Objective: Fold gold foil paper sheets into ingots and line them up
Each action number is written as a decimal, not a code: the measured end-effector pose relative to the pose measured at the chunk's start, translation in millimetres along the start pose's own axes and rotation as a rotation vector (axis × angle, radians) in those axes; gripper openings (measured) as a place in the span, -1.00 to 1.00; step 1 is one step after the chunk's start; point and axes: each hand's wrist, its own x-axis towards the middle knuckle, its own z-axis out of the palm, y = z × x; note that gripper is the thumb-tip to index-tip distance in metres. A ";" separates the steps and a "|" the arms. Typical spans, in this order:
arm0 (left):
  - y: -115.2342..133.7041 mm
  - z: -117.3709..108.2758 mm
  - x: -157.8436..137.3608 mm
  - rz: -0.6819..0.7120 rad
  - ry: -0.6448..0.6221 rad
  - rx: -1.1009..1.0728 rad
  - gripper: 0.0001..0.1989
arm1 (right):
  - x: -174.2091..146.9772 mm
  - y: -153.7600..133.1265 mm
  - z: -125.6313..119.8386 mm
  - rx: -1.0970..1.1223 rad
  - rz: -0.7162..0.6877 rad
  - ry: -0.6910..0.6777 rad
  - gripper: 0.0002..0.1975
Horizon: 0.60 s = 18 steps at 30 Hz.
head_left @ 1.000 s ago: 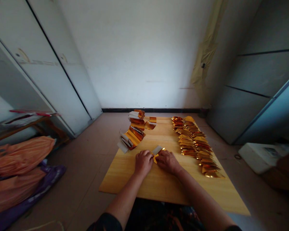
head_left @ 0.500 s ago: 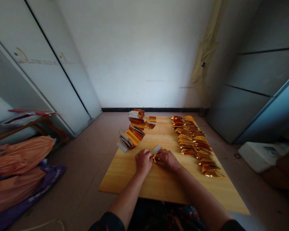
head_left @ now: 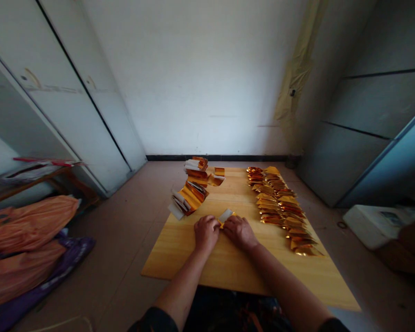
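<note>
Foil paper [head_left: 225, 215] sits pinched between my left hand [head_left: 206, 230] and right hand [head_left: 241, 231]; I judge that uneven pressure could crease it crookedly or tear it.

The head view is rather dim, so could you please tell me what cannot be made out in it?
Head view, all four:
Most of the gold-and-grey paper: covered by the left hand and right hand.
How the fingertips grip: hidden by the hands themselves.
Count of the folded gold pieces: they overlap one another.
Full extent of the orange plastic: cut off by the left edge.
</note>
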 end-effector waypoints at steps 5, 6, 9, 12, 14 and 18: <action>-2.1 1.7 1.0 -0.004 0.010 -0.012 -0.84 | 4.5 -7.4 5.5 0.125 0.211 0.041 -0.78; -2.4 1.8 0.9 -0.001 0.012 -0.016 -0.85 | 5.7 -8.6 6.4 0.134 0.252 0.041 -0.78; -2.8 2.0 0.2 0.008 0.015 -0.024 -0.86 | 10.3 -11.6 8.1 0.113 0.372 0.018 -0.82; -3.1 2.4 -1.6 0.025 0.025 -0.018 -0.86 | 15.3 -13.9 8.3 0.058 0.447 -0.027 -0.86; -3.5 2.7 -3.2 0.050 0.040 -0.014 -0.85 | 17.8 -14.9 7.9 0.023 0.460 -0.048 -0.86; -3.9 2.4 -6.0 0.095 0.076 -0.018 -0.85 | 18.3 -16.6 7.8 -0.016 0.442 -0.071 -0.86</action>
